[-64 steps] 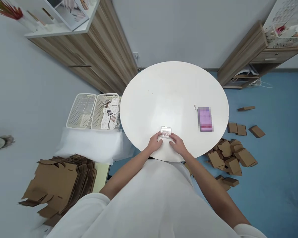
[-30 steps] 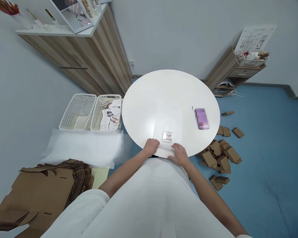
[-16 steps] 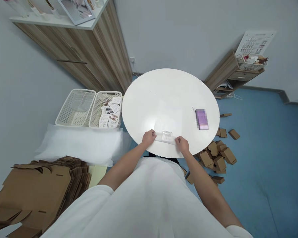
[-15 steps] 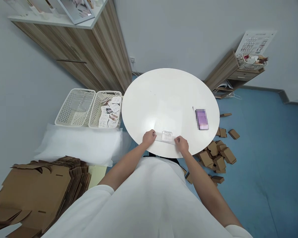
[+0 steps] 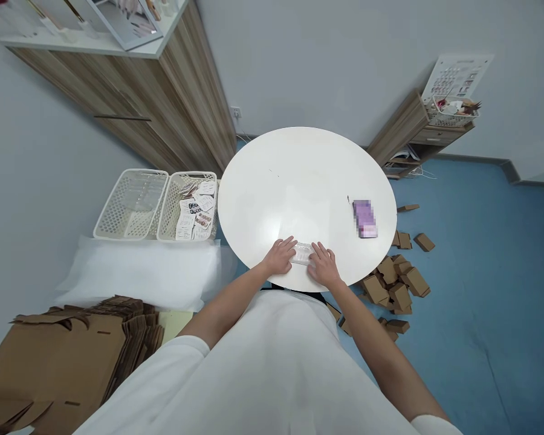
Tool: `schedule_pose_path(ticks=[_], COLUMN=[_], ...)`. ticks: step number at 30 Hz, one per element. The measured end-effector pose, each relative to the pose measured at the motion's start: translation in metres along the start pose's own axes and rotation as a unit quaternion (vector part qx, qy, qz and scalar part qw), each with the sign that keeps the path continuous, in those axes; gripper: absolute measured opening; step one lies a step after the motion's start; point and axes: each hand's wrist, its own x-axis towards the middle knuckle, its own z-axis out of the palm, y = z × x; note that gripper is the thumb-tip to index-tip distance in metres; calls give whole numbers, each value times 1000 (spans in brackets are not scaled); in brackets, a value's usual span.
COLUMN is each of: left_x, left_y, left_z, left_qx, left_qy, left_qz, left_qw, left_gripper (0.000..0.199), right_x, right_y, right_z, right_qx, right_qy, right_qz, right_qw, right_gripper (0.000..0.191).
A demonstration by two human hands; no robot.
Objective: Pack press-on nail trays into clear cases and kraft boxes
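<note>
A small clear plastic box (image 5: 302, 254) lies on the white table close to its near edge. The thin white foam sheet under it scarcely shows now, its ends hidden by my hands. My left hand (image 5: 281, 256) grips the box's left end, fingers curved over it. At the right end my right hand (image 5: 323, 264) does the same, thumb near the front edge and fingertips on top. What lies inside the box is too small to make out.
The round white table (image 5: 299, 169) holds a blurred purple packet (image 5: 365, 219) at right. White baskets (image 5: 130, 175) stand at left, one with printed cards. Beneath lie white foam sheets (image 5: 136, 269) and flat cardboard (image 5: 68, 350). Folded brown boxes (image 5: 401, 297) are heaped on the floor at right.
Both hands have moved inward from the ends of the white sheet onto the box's two ends. The sheet's outstretched ends no longer show. The view has shifted slightly.
</note>
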Motion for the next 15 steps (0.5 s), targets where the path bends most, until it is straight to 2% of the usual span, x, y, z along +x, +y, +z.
schedule_pose_path(ticks=[3,6,10,15], left_x=[0,3,1,-15], left_y=[-1,-1,2,10], left_z=[2,6,7,-3], left_qx=[-8,-5,8,-25], left_qy=[-21,-25,-15,-26], left_qz=[-10,-22,-18,-15], left_qw=[1000,999,1000,999], left_gripper=[32,37,31,29], right_x=[4,8,6,-7], right_y=[1,2,-2,-11], right_z=[-3,-1,3,1], right_qx=[12,16,24,61], right_qy=[-31,-41,-37,-47], right_qz=[-15,-5,-8,-28], right_qw=[999,999,999,997], right_gripper=[24,23,19,20])
